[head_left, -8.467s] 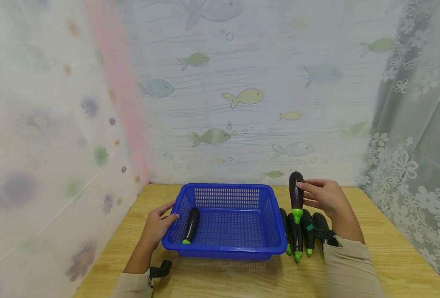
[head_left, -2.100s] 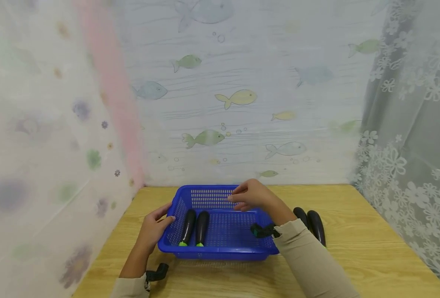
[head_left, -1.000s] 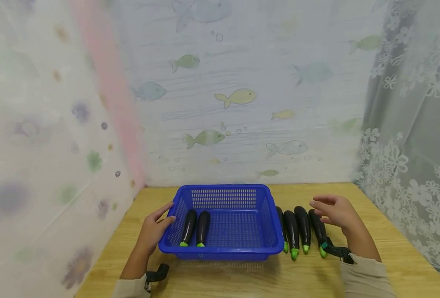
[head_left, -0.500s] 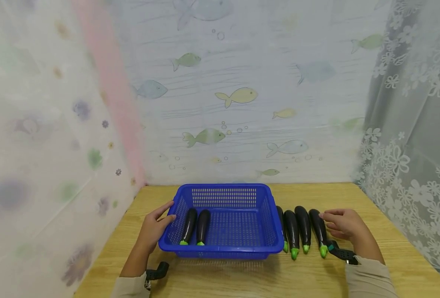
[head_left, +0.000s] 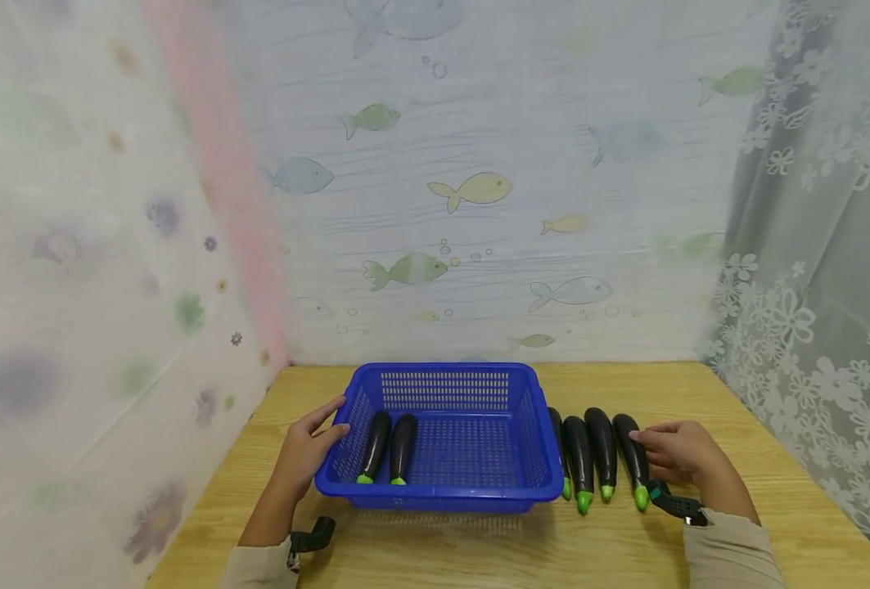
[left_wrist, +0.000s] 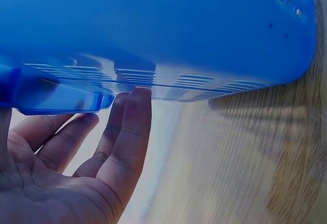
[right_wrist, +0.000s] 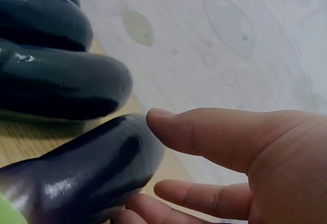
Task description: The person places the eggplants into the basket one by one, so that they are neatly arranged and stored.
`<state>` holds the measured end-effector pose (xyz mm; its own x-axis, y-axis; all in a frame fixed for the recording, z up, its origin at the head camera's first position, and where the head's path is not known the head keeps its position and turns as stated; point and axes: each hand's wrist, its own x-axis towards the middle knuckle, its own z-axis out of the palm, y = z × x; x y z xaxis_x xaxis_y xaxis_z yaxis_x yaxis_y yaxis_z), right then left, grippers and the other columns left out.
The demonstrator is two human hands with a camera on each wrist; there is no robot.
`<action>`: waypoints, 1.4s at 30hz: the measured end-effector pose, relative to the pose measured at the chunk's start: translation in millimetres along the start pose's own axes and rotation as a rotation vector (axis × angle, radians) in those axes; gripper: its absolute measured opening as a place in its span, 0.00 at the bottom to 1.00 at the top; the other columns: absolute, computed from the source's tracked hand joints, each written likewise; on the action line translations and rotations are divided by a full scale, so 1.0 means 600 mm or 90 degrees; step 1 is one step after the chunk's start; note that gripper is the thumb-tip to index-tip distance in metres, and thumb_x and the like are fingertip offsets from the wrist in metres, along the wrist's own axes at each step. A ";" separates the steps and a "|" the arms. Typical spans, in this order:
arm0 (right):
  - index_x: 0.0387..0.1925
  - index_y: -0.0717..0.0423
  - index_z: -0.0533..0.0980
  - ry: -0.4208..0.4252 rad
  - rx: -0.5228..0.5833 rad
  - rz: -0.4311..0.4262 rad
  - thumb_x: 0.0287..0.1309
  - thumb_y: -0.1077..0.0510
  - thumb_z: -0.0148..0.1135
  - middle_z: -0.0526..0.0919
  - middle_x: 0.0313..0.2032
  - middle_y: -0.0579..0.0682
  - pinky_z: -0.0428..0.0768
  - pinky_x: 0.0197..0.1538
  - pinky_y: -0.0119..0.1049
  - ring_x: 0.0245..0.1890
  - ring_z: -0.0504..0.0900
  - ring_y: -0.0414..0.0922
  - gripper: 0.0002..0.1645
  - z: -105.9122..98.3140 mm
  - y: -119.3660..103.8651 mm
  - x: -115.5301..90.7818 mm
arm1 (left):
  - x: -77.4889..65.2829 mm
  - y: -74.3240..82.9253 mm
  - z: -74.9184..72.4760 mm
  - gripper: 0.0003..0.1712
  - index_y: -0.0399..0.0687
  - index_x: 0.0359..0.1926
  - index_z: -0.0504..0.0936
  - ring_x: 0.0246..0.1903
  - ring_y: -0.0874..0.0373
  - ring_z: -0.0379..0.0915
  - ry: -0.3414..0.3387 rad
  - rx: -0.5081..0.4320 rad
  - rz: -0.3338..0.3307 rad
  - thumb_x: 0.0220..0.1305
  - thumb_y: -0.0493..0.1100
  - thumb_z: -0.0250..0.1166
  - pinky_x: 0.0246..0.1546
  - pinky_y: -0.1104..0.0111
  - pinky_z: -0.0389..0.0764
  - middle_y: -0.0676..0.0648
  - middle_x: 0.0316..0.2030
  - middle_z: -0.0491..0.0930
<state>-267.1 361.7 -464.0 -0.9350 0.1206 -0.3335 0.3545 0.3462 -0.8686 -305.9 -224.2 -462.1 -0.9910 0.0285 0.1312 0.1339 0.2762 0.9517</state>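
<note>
Eggplants [head_left: 601, 446] and blue basket [head_left: 442, 492] on a bench [head_left: 405, 560]. The left hand [head_left: 308, 450] lightly holds the basket's rim, thumb over it, fingers along the outside. The right hand [head_left: 681, 450] is spread moderately wide about the outermost eggplant [head_left: 631, 460], thumb by its blunt end, fingers at its outer side; firm contact cannot be told. That eggplant lies on the bench, farthest from the basket in its row, green cap toward the person. For a sound grip, thumb and fingers should close on opposite flanks of the thick part, since the glossy skin probably slips; a straight lift would avoid nudging the next eggplant, and the left hand should brace the basket. Count: one basket; six eggplants in view, two side by side inside the basket near the left hand, four on the bench, the innermost partly hidden by the basket.
</note>
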 end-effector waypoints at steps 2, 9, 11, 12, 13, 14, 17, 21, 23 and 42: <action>0.67 0.71 0.57 -0.005 0.001 -0.001 0.56 0.41 0.64 0.82 0.46 0.55 0.84 0.42 0.44 0.39 0.84 0.42 0.50 0.001 -0.003 0.000 | 0.001 -0.001 0.001 0.29 0.60 0.66 0.70 0.59 0.37 0.69 0.000 -0.001 -0.001 0.64 0.49 0.63 0.44 0.50 0.81 0.45 0.70 0.59; 0.66 0.72 0.58 -0.002 -0.018 -0.012 0.56 0.41 0.64 0.82 0.46 0.57 0.85 0.40 0.42 0.39 0.84 0.42 0.50 0.008 -0.008 -0.001 | 0.002 -0.002 0.002 0.29 0.61 0.66 0.69 0.59 0.36 0.70 0.001 -0.002 0.001 0.64 0.48 0.62 0.44 0.50 0.81 0.45 0.70 0.59; 0.65 0.73 0.59 0.000 -0.020 -0.014 0.56 0.42 0.64 0.82 0.46 0.57 0.85 0.40 0.42 0.38 0.84 0.42 0.49 0.010 -0.008 -0.001 | 0.002 -0.002 0.001 0.29 0.60 0.66 0.69 0.59 0.36 0.69 0.000 -0.001 0.003 0.64 0.48 0.62 0.44 0.50 0.81 0.45 0.70 0.59; 0.65 0.73 0.59 0.002 -0.020 -0.015 0.56 0.42 0.64 0.82 0.46 0.57 0.85 0.40 0.42 0.38 0.84 0.42 0.49 0.011 -0.008 -0.001 | 0.002 -0.002 0.001 0.29 0.60 0.66 0.69 0.59 0.36 0.69 0.000 -0.001 0.003 0.64 0.48 0.62 0.44 0.50 0.81 0.45 0.70 0.59; 0.65 0.73 0.59 0.002 -0.022 -0.017 0.56 0.43 0.64 0.82 0.47 0.58 0.85 0.40 0.42 0.38 0.84 0.42 0.48 0.012 -0.007 0.000 | 0.002 -0.002 0.001 0.29 0.60 0.66 0.69 0.59 0.36 0.69 0.000 0.000 0.004 0.64 0.48 0.63 0.45 0.50 0.81 0.45 0.70 0.59; 0.65 0.73 0.60 0.002 -0.023 -0.018 0.56 0.43 0.64 0.81 0.47 0.58 0.85 0.40 0.42 0.38 0.84 0.42 0.48 0.012 -0.007 0.001 | 0.002 -0.002 0.001 0.29 0.60 0.66 0.69 0.60 0.37 0.68 -0.001 0.001 0.005 0.64 0.48 0.63 0.45 0.49 0.81 0.45 0.70 0.59; 0.64 0.73 0.60 0.002 -0.024 -0.022 0.57 0.44 0.64 0.81 0.48 0.60 0.85 0.40 0.43 0.39 0.84 0.42 0.47 0.013 -0.005 0.002 | 0.002 -0.001 0.000 0.29 0.60 0.66 0.70 0.61 0.37 0.66 0.000 0.004 0.006 0.64 0.48 0.63 0.46 0.49 0.80 0.45 0.70 0.59; 0.64 0.73 0.60 0.002 -0.022 -0.025 0.58 0.45 0.64 0.80 0.49 0.61 0.85 0.41 0.43 0.39 0.83 0.42 0.46 0.013 -0.003 0.004 | 0.003 -0.002 0.000 0.29 0.60 0.66 0.70 0.62 0.38 0.65 0.000 0.008 0.007 0.64 0.49 0.63 0.48 0.49 0.79 0.45 0.70 0.60; 0.64 0.74 0.59 0.002 -0.017 -0.023 0.58 0.45 0.64 0.80 0.49 0.61 0.85 0.41 0.43 0.39 0.83 0.42 0.46 0.013 -0.001 0.003 | 0.003 -0.002 0.000 0.30 0.60 0.66 0.70 0.62 0.38 0.65 0.001 0.009 0.005 0.63 0.49 0.63 0.48 0.49 0.79 0.45 0.70 0.60; 0.64 0.70 0.62 0.033 -0.024 -0.016 0.54 0.39 0.65 0.79 0.47 0.60 0.85 0.39 0.42 0.38 0.81 0.42 0.49 0.003 -0.005 -0.004 | 0.004 -0.008 0.000 0.29 0.62 0.65 0.70 0.61 0.37 0.66 0.007 0.010 -0.003 0.63 0.50 0.64 0.47 0.48 0.79 0.45 0.69 0.61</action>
<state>-265.9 358.7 -461.1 -0.9432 0.1592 -0.2917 0.3314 0.3843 -0.8617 -308.7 -225.7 -466.6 -0.9914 0.0163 0.1298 0.1289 0.2920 0.9477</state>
